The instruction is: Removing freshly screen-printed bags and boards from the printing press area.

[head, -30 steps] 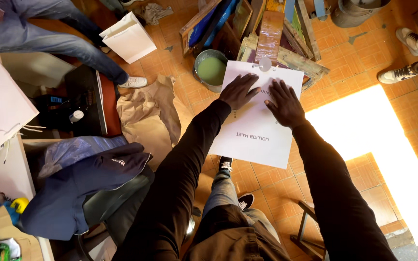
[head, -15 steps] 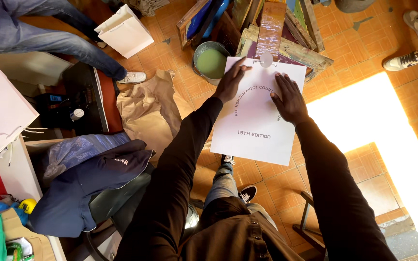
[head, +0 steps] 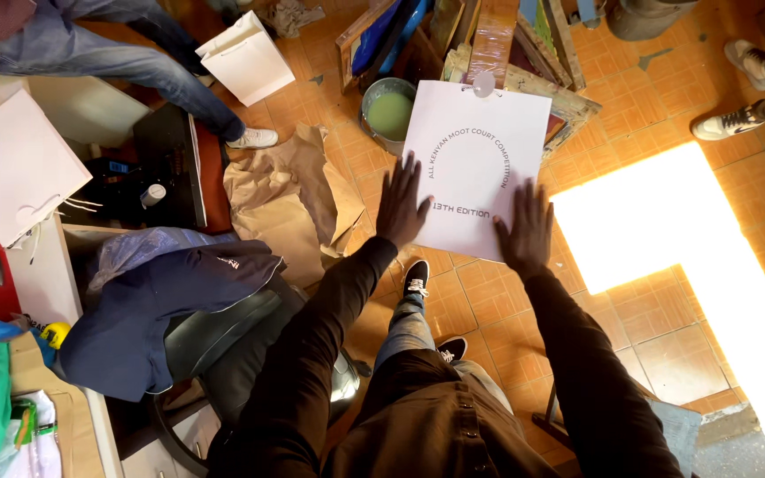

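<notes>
— So, where is the sheet (head: 475,168) kept?
— It is pressed flat under both hands, left (head: 403,205) and right (head: 524,232), fingers spread, nothing gripped.
— How would it handle?
— Probably light and bendy; best taken by its edges.

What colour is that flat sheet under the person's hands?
The sheet is white with dark printed lettering, seen from the head view.

The fingers (head: 400,181) of the left hand (head: 403,209) and the right hand (head: 524,232) cover the lower corners of the white sheet (head: 480,150), while whatever holds that sheet up behind stays hidden.
</notes>
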